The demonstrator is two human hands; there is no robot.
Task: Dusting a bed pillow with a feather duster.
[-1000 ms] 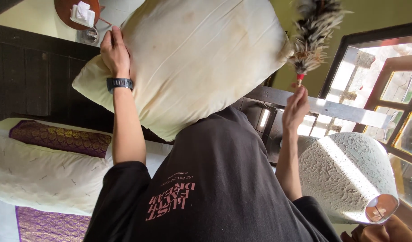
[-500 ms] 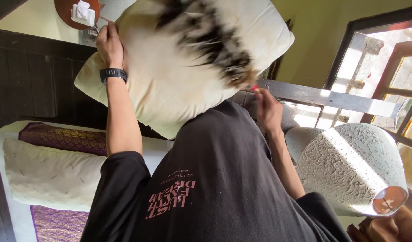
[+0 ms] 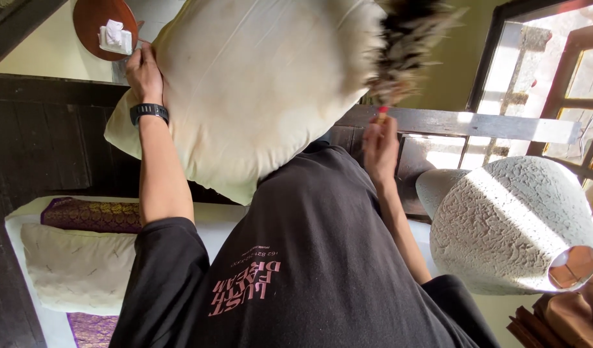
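Note:
My left hand (image 3: 145, 72), with a black watch on its wrist, grips the upper left corner of a large cream pillow (image 3: 257, 96) held up in front of my black shirt. My right hand (image 3: 380, 145) is closed around the red handle of a feather duster (image 3: 406, 48). Its dark and tan feathers are blurred and lie against the pillow's right edge.
A bed (image 3: 219, 222) at lower left carries a cream pillow (image 3: 77, 270) and a purple and gold patterned cloth (image 3: 90, 216), with a dark wooden headboard (image 3: 45, 142) behind. A rough white lampshade (image 3: 509, 225) stands at right below wooden window frames (image 3: 567, 84). A round brown tray (image 3: 103, 22) with white tissue is at top left.
The duster swung from up at the right across the pillow's face and is now back at its right edge. My left hand has kept the pillow raised.

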